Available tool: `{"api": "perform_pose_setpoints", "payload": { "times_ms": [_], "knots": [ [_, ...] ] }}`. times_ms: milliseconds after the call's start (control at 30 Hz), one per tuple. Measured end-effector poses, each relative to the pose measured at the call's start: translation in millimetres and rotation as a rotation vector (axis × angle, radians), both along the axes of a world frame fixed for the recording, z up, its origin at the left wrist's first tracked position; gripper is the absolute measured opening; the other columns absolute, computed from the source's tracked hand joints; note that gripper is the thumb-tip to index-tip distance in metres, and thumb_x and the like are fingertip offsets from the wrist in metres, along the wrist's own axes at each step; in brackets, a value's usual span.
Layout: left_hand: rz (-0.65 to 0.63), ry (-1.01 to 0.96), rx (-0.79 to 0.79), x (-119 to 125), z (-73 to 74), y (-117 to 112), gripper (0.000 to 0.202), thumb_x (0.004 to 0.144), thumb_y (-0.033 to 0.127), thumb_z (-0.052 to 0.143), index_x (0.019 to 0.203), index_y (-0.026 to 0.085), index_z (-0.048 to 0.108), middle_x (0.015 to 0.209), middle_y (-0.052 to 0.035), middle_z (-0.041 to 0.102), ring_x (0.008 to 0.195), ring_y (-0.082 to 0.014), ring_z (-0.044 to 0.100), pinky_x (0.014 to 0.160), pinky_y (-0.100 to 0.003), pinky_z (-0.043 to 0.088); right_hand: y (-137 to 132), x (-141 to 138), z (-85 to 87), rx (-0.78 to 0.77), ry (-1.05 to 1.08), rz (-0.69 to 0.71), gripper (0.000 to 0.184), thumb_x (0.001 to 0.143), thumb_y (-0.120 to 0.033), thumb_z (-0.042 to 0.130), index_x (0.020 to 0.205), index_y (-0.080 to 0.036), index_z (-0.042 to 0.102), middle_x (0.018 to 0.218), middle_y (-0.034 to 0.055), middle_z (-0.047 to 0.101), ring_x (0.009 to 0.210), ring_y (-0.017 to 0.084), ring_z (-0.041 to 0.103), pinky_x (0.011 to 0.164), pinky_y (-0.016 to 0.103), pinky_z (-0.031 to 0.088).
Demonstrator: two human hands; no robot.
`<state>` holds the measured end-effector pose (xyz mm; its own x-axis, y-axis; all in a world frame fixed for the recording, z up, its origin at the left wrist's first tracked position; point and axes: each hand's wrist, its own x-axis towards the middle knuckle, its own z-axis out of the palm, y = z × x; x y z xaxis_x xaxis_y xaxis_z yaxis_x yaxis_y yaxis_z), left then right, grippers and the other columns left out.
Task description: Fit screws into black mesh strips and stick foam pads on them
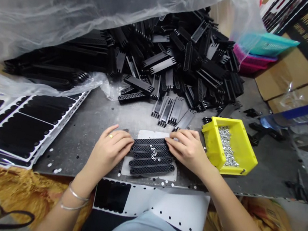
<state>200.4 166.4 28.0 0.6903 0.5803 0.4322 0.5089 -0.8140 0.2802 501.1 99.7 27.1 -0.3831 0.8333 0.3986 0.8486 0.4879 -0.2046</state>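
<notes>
Metal workbench, black strips lying crosswise, left hand, right hand open, pressing ends

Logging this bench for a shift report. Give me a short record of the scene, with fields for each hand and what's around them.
Left hand: on the left end of the black perforated strips
Right hand: on the strips' right end
On strips: small silver rings
Nearby: yellow bin of silver parts
Surface: metal table
Behind: heap of black plastic parts
</notes>
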Motion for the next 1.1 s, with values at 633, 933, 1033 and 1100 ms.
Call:
{"api": "perform_pose_setpoints", "payload": {
  "times_ms": [633, 933, 1033, 1100],
  "knots": [
    [-0.055, -0.022, 0.156, -23, -21.0, -19, 0.046, 0.098, 0.008, 0.061, 0.143, 0.016, 0.058, 0.133, -0.0131, 0.074, 0.121, -0.0228, 0.072, 0.108, -0.041, 0.059, -18, 4, -0.9, -0.156, 0.078, 0.029, 0.030, 0.102, -0.022, 0.058, 0.128, -0.025, 0.072, 0.133, 0.0092, 0.070, 0.113, 0.028, 0.060, 0.095, 0.048, 0.045],
    [-0.163, -0.063, 0.007, 4, -10.1, -8, 0.030, 0.102, 0.015, 0.058, 0.130, 0.019, 0.068, 0.124, -0.0087, 0.077, 0.121, -0.0223, 0.071, 0.108, -0.044, 0.058, -4, -28, 0.2, -0.076, 0.089, 0.071, 0.015, 0.102, -0.026, 0.062, 0.105, -0.028, 0.077, 0.100, 0.0028, 0.075, 0.096, 0.021, 0.062, 0.088, 0.039, 0.038],
    [-0.239, -0.036, -0.056, 23, -8.4, -6, 0.027, 0.106, 0.020, 0.051, 0.125, 0.018, 0.070, 0.119, -0.0086, 0.077, 0.115, -0.0208, 0.071, 0.098, -0.039, 0.060, -7, -24, 1.9, -0.054, 0.066, 0.010, 0.016, 0.102, -0.025, 0.062, 0.100, -0.025, 0.077, 0.096, 0.0029, 0.075, 0.093, 0.021, 0.061, 0.088, 0.040, 0.037],
    [-0.268, -0.020, -0.053, 29, -7.7, -4, 0.026, 0.107, 0.021, 0.051, 0.122, 0.018, 0.071, 0.115, -0.0085, 0.077, 0.112, -0.0209, 0.070, 0.094, -0.038, 0.060, -13, -13, 1.7, -0.046, 0.056, -0.033, 0.016, 0.102, -0.023, 0.062, 0.103, -0.025, 0.077, 0.097, 0.0030, 0.076, 0.093, 0.021, 0.062, 0.088, 0.041, 0.037]
  ]
}}
